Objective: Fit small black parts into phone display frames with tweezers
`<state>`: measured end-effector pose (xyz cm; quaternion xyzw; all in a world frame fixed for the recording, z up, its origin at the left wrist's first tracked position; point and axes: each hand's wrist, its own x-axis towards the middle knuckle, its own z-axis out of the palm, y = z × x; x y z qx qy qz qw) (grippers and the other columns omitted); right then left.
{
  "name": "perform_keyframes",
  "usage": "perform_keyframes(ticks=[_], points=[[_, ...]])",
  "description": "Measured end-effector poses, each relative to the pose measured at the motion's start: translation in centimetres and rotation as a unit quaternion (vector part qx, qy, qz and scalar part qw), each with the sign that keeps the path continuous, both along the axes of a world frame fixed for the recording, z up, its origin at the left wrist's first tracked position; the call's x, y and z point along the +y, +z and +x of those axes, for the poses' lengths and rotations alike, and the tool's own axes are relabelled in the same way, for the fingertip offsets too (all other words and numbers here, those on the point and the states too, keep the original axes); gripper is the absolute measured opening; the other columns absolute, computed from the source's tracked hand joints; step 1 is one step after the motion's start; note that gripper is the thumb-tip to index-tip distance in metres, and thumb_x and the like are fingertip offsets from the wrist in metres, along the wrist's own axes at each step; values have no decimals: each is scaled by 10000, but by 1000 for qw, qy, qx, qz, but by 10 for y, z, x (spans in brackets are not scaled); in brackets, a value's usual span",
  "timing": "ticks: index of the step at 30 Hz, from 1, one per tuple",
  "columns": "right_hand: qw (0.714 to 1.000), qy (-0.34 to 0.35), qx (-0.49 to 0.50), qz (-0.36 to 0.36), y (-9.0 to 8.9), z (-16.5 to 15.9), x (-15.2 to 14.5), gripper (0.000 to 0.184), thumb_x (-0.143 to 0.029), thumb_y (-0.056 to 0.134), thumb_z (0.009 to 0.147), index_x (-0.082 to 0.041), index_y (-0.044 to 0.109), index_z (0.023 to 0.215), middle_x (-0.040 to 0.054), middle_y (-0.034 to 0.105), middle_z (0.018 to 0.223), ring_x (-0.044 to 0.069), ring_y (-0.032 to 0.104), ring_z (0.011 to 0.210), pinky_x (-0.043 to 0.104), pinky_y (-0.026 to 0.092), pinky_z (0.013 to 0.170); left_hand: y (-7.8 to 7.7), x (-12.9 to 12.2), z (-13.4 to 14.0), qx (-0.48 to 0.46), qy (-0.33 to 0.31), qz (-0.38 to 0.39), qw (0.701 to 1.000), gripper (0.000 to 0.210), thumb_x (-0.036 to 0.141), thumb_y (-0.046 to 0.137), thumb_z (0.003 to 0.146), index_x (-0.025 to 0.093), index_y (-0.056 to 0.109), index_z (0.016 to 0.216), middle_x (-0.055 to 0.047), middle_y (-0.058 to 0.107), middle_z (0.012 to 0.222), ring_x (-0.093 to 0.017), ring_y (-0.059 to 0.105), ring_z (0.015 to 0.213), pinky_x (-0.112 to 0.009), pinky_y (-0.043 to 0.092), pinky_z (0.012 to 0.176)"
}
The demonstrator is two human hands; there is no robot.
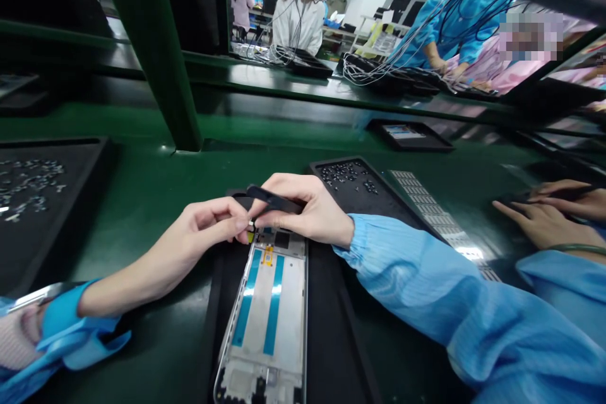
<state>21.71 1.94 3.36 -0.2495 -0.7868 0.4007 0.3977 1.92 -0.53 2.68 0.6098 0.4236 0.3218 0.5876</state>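
Note:
A phone mid-frame [296,303] with two blue adhesive strips lies on a black tray [331,334] in front of me. Black tweezers [272,198] are in my right hand [303,205], which is closed above the top end of the frame. Thumb and forefinger of my left hand [211,224] pinch together at the frame's upper left corner. A tiny whitish part [251,223] shows at those fingertips, close to the fingers of my right hand; its kind is too small to tell. My hands hide part of the frame's top edge.
A black tray [392,202] of small dark parts stands behind my right hand, beside a strip of metallic pieces [426,202]. Another parts tray [71,214] is at left. A green post [156,57] rises behind. A co-worker's hands [553,214] are at right.

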Motion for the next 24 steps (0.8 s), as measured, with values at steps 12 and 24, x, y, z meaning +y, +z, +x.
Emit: perform_keyframes(ticks=[12, 24], points=[[978, -127, -152, -70, 16, 1, -17, 108, -205, 646, 752, -122, 713, 735, -37, 628, 656, 4, 457, 530, 128, 322, 488, -7, -7, 8, 101, 41, 173, 979, 216, 372, 579, 847, 190, 645, 751, 22, 632, 713, -101, 573, 657, -177, 447, 593], [951, -186, -215, -120, -11, 18, -20, 74, -167, 622, 732, -129, 677, 700, -42, 632, 662, 33, 544, 614, 132, 376, 589, -24, 2, 8, 262, -72, 356, 894, 349, 320, 452, 894, 156, 573, 1177, -79, 651, 1140, -234, 566, 1085, -396, 467, 895]])
